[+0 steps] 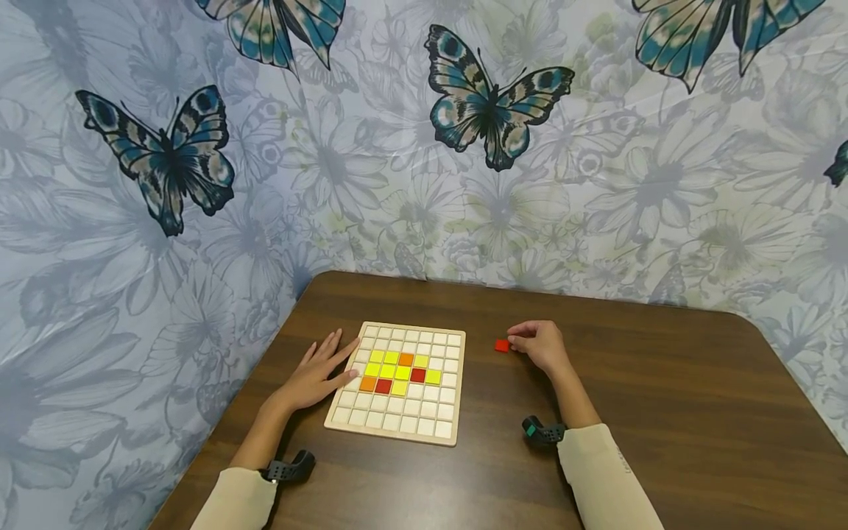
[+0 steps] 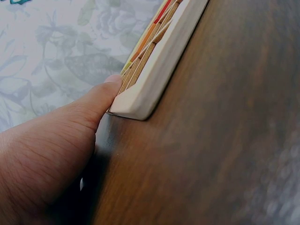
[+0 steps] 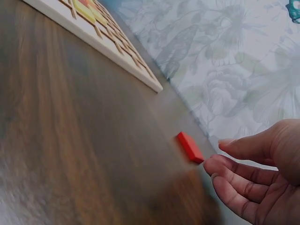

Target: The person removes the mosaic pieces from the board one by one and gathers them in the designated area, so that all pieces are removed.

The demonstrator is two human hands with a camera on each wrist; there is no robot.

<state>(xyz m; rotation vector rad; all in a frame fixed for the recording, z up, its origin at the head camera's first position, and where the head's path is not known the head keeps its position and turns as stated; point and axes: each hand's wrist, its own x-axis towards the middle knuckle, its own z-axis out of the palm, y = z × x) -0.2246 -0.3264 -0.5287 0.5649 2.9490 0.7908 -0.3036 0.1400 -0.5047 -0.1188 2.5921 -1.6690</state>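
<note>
A square wooden grid board (image 1: 397, 438) lies on the table, its cells holding cream, yellow, orange and dark red tiles. My left hand (image 1: 321, 377) rests against the board's left side, fingers spread, with the index finger and thumb touching the frame. In the left wrist view the thumb (image 2: 101, 101) presses at the board's corner. To the right of the board is a bright red square tile (image 1: 501, 345). My right hand (image 1: 539, 346) is beside it; in the right wrist view a fingertip meets one corner of the tile (image 3: 190, 147), while the thumb is apart from it.
The brown wooden table (image 1: 676, 412) has its back edge near a wall covering (image 1: 397, 221) printed with flowers and butterflies. Black bands with small devices sit on the left wrist (image 1: 289, 468) and right wrist (image 1: 543, 430).
</note>
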